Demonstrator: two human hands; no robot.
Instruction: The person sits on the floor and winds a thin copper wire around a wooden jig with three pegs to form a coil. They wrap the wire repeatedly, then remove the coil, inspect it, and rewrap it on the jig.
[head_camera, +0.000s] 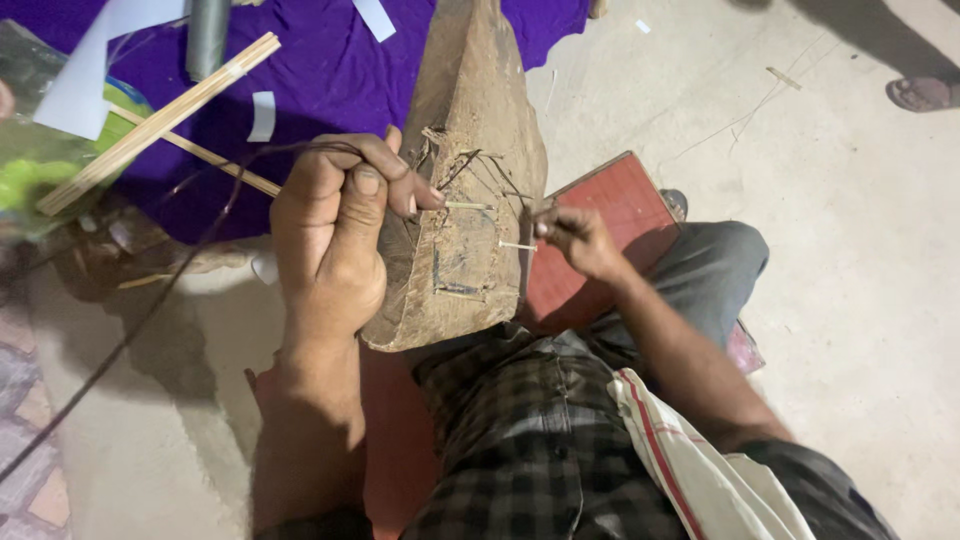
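Pinching thin stick (468, 206), left hand (335, 235), wooden block (470, 120)

A pale concrete floor (860, 250) fills the right side and lower left of the frame, dusty and scattered with thin straw-like bits. A purple cloth (330, 70) covers the upper left. At the bottom left edge sits a patch of brick paving (25, 480). Light is bright and even, casting soft shadows.
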